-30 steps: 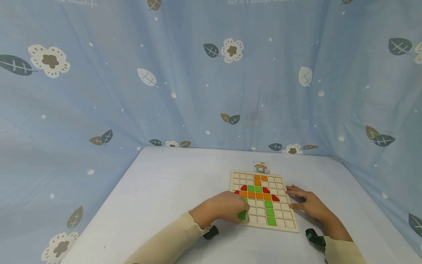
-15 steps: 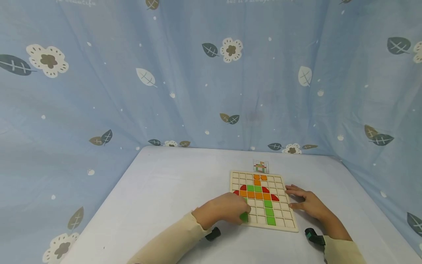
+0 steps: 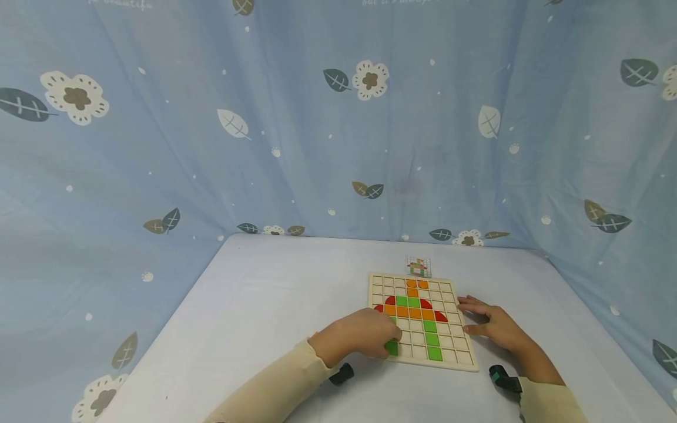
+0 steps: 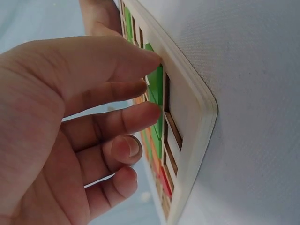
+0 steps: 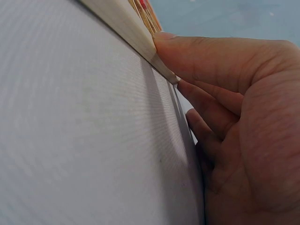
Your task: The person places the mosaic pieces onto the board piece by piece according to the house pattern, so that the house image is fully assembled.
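Observation:
A pale wooden grid board lies on the white table, several coloured tiles set into its squares. My left hand reaches over the lower left corner and pinches a green square tile between thumb and fingers. In the left wrist view this green tile sits at its slot, beside more green tiles down the column. My right hand rests against the board's right edge. Its thumb touches the board's rim in the right wrist view, and the other fingers extend along the side.
Behind the board stands a small picture card showing a coloured grid pattern. Orange tiles, red quarter-rounds and a green column fill parts of the grid. A blue patterned curtain hangs behind the table.
The left hand has shifted very slightly right, and the pinched green tile now lines up with its square at the board's lower left. The right hand stays in place.

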Motion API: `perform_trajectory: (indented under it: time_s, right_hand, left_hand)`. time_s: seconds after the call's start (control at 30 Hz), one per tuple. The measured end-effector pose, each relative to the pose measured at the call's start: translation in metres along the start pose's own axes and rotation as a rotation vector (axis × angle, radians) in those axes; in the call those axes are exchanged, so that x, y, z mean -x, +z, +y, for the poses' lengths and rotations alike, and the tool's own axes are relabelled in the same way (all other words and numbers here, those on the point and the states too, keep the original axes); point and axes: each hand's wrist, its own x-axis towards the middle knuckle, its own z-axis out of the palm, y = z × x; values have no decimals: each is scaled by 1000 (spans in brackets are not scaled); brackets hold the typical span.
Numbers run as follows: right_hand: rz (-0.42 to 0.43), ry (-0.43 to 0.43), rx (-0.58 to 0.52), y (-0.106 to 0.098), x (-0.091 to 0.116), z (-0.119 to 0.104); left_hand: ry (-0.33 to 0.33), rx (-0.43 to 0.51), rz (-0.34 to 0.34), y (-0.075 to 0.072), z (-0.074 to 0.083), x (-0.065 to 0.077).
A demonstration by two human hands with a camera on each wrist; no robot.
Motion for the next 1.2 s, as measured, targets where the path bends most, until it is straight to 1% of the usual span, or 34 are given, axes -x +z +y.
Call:
perform_trajectory:
  time_s: [0.17, 0.37, 0.5, 0.63, 0.9, 1.03, 1.2]
  right_hand:
    - [-1, 2, 9, -1, 0, -1]
    - [2, 15, 15, 1, 4, -1]
    - [2, 3, 16, 1, 4, -1]
    - [3, 1, 24, 0, 2, -2]
    - [3, -2, 25, 1, 1, -1]
    - [1, -5, 25, 1, 1, -1]
    - [7, -3, 37, 1, 3, -4]
  left_hand:
    - [23, -5, 16, 1, -2, -2]
    - [41, 0, 12, 3, -2, -5]
    - [22, 11, 1, 4, -2, -6]
    - [7, 18, -7, 2, -2, -4]
    - [23, 4, -5, -2, -1, -1]
    - [12, 4, 5, 0, -5, 3]
    - [-9, 6, 10, -3, -10, 15]
